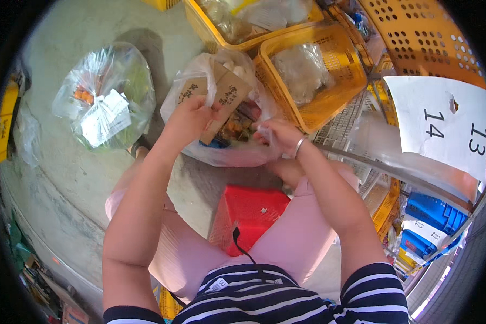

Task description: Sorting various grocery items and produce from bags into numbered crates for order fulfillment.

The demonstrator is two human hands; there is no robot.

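A clear plastic bag (229, 157) stands open in front of me. Inside are brown paper packets (233, 97) with dark print and a mix of colourful, dark and orange items (235, 128). My left hand (191, 119) is closed on the bag's left rim, its fingers over the brown packets; whether it also grips a packet I cannot tell. On the right side, my right hand (279, 134) pinches the bag's rim. A bracelet circles my right wrist.
A filled, tied clear bag (105, 102) with a white paper slip sits on the floor at left. Yellow crates (337, 110) holding plastic-wrapped goods stand beyond the open bag. Below it is a red plastic stool (248, 208). At right, a metal rack carries blue bins (434, 213) and white sign sheets (437, 127).
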